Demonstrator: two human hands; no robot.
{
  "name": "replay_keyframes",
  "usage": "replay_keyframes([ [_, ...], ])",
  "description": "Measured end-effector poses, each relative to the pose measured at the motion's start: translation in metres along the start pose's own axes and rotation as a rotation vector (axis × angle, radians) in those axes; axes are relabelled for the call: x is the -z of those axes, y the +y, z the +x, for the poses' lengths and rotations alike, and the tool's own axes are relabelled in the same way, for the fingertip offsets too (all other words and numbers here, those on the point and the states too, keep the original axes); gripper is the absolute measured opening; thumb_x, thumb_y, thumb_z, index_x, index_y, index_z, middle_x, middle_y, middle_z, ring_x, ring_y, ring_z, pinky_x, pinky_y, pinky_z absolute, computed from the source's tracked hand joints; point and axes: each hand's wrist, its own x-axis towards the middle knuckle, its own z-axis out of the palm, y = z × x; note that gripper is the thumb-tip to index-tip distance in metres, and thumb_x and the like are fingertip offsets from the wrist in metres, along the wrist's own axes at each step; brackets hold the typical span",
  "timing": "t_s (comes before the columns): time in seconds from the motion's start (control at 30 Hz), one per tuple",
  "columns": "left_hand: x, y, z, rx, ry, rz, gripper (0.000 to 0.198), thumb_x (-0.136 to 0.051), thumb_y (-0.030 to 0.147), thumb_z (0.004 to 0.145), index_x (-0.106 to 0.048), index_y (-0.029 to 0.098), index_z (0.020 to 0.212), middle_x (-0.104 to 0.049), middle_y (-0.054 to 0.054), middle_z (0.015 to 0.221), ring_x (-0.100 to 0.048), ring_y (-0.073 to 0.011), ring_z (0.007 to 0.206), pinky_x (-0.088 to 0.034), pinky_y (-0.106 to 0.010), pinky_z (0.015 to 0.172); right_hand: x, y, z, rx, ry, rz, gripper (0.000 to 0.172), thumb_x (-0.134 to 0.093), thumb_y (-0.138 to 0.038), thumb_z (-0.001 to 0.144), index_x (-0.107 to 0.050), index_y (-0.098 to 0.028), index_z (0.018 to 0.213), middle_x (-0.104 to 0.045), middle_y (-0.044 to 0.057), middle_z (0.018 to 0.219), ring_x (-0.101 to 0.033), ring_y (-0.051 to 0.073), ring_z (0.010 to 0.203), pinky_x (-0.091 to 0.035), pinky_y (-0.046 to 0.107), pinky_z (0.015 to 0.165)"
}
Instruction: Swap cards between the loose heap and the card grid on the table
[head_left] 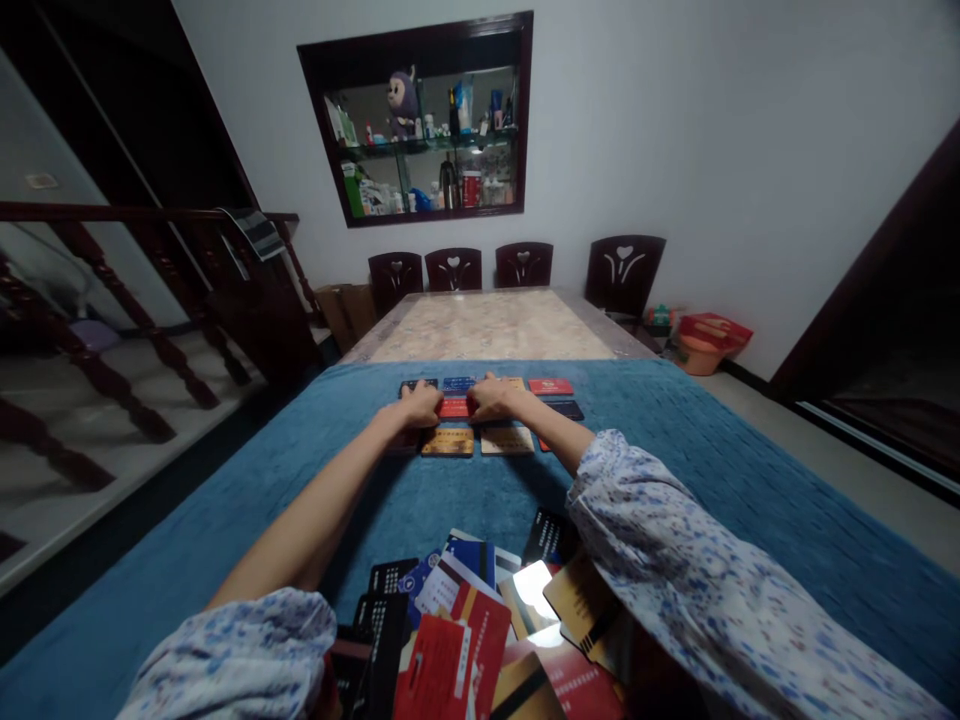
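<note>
A card [454, 408] lies between the fingers of the left hand [420, 403] and right hand [491, 397]. Card rows [448, 441] lie just beyond and just behind the fingers. A card pile [465, 620] lies well behind them.

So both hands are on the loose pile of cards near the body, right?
No. The head view shows the left hand and right hand out on the laid-out rows of cards; the loose pile lies nearer the body, on the blue cloth.
</note>
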Motion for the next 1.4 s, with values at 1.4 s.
replay_keyframes([
  [1.4, 0.009, 0.014, -0.011, -0.04, 0.045, 0.13, 0.062, -0.062, 0.016, 0.063, -0.054, 0.015, 0.125, -0.053, -0.02, 0.132, -0.039, -0.0371, 0.129, -0.037, -0.059, 0.1, 0.0, 0.022, -0.018, 0.098, 0.161, -0.051, 0.053, -0.064, -0.051, 0.081, -0.064, -0.019, 0.123, -0.06, 0.017, 0.126, -0.045, 0.036, 0.119, -0.042, 0.047, 0.09],
])
